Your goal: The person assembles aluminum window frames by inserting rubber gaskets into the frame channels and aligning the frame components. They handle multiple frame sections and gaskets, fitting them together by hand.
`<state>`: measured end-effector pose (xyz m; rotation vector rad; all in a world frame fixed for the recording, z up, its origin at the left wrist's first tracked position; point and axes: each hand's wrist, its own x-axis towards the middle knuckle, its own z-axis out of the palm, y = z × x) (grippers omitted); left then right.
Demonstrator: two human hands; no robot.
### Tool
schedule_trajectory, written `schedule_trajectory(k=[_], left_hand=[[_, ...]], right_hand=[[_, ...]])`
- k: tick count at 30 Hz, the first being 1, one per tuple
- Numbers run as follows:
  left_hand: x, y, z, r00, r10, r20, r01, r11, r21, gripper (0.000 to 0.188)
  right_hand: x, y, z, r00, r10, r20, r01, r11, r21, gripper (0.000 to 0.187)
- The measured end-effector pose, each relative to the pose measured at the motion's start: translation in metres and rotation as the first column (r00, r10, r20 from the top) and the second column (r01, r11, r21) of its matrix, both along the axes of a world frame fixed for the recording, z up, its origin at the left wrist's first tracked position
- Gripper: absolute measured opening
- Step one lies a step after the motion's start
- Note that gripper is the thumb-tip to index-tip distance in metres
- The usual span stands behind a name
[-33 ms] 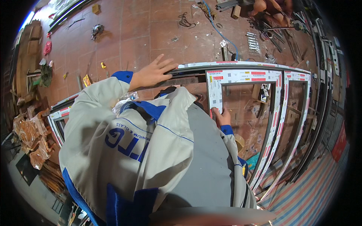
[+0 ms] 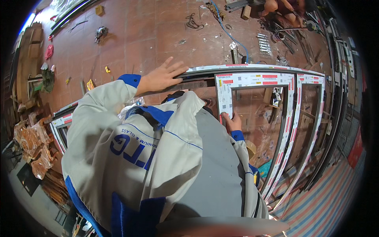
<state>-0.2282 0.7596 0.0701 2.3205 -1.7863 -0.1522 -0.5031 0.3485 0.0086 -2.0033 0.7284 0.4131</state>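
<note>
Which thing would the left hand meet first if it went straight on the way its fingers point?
Probably the white-taped rail just ahead of the left hand; whether they already touch is unclear.

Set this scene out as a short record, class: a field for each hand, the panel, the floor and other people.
Left hand: spread over the long rail
Right hand: thumb on the panel's left upright; rest of grip unclear
Panel: white, label-covered, around an opening
Floor: reddish-brown tiles, blue cord beyond the rail
Other people: one person, partly visible, upper right
</note>
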Motion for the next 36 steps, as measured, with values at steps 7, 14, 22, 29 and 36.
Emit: schedule_trajectory(k=[7,14,22,29,36], left_hand=[[0.024,-0.034,0.035,0.969,-0.224,0.104,0.212,0.971,0.114,0.045],[-0.024,-0.015,0.039,0.708,0.43,-0.561,-0.245,0.894,0.377,0.033],[-0.125,0.031,-0.061,-0.01,0.632,-0.775,-0.863,0.386,0.325,0.08],[-0.138,0.045,-0.113,-0.084,0.626,-0.775,-0.773,0.45,0.447,0.092],[-0.121,0.051,-0.12,-0.186,0.253,-0.95,-0.798,0.525,0.296,0.065]], right_hand=[[0.055,0.034,0.081,0.891,0.278,0.358,0.086,0.671,-0.737,0.057],[0.144,0.096,0.067,0.947,0.007,0.321,-0.176,0.848,0.5,0.055],[0.169,0.14,-0.008,0.986,0.048,0.158,-0.145,0.703,0.696,0.091],[0.176,0.142,0.02,0.998,-0.001,-0.068,0.066,0.263,0.962,0.106],[0.174,0.146,0.012,0.997,0.065,0.043,-0.066,0.401,0.914,0.097]])
